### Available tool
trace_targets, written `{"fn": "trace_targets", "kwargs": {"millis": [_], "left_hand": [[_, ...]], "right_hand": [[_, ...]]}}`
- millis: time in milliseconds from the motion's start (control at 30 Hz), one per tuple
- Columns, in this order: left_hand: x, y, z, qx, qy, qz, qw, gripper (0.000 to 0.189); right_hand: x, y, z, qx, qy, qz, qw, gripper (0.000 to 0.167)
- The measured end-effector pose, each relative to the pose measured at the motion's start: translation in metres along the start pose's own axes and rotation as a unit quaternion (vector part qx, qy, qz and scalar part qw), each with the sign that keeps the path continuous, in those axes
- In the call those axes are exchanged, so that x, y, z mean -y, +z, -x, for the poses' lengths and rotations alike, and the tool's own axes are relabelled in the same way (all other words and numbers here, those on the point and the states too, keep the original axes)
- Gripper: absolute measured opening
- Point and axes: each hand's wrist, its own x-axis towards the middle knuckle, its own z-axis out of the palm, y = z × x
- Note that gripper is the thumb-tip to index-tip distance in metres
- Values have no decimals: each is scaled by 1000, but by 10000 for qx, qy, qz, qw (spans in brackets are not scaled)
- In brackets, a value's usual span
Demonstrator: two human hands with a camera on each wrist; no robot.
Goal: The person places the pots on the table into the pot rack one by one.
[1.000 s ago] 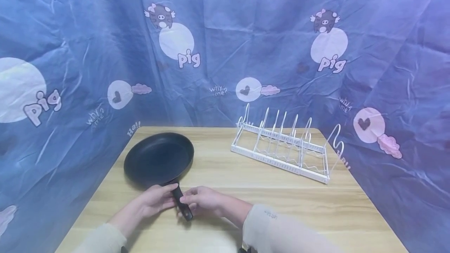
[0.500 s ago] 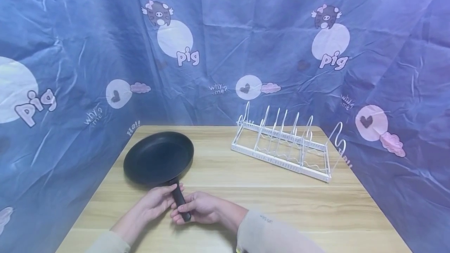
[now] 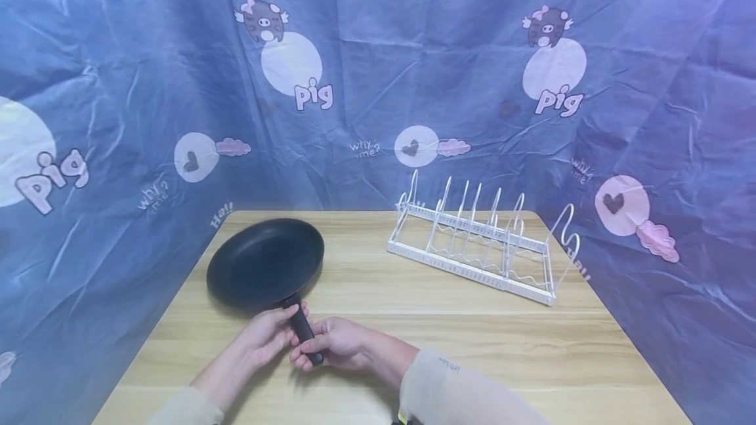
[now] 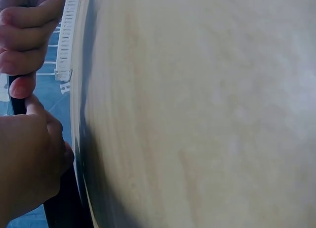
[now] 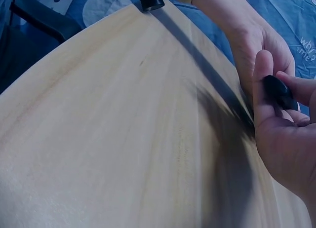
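Observation:
A black frying pan [image 3: 266, 264] is over the left side of the table, its handle [image 3: 302, 325] pointing back toward the person. The left hand [image 3: 268, 334] grips the handle close to the pan body, thumb on top. Farther down, the right hand [image 3: 342, 344] holds the handle's end with its thumb above and fingers curled beneath. In the right wrist view the handle's tip [image 5: 279, 92] shows between thumb and fingers, above the tabletop. The left wrist view has the right hand's curled fingers [image 4: 22, 38] just beyond the left hand [image 4: 32, 159].
A white wire rack [image 3: 472, 251] with several upright loops stands at the back right of the wooden table [image 3: 378, 294]. Blue patterned cloth [image 3: 378, 84] hangs around the back and both sides.
The right hand's fingers have closed farther around the handle's end, and the left hand's fingertips now show past the handle. The pan's near edge has risen slightly.

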Motion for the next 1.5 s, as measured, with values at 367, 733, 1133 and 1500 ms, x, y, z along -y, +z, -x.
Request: {"fn": "trace_targets", "kwargs": {"millis": [367,733,1133,1500], "left_hand": [[-12,16,0,-83,338,-57,9994,38],[-29,41,-4,-252,780,629,9947,16],[-44,65,-8,542,1237,700,9884,25],[-50,79,-17,207,1139,738,9905,12]], "right_hand": [[14,-1,6,36,-305,81,9995,16],[35,-1,21,222,-614,184,9977,22],[52,-3,42,577,-903,217,9940,30],[68,0,50,-793,-623,1301,9864,30]]}}
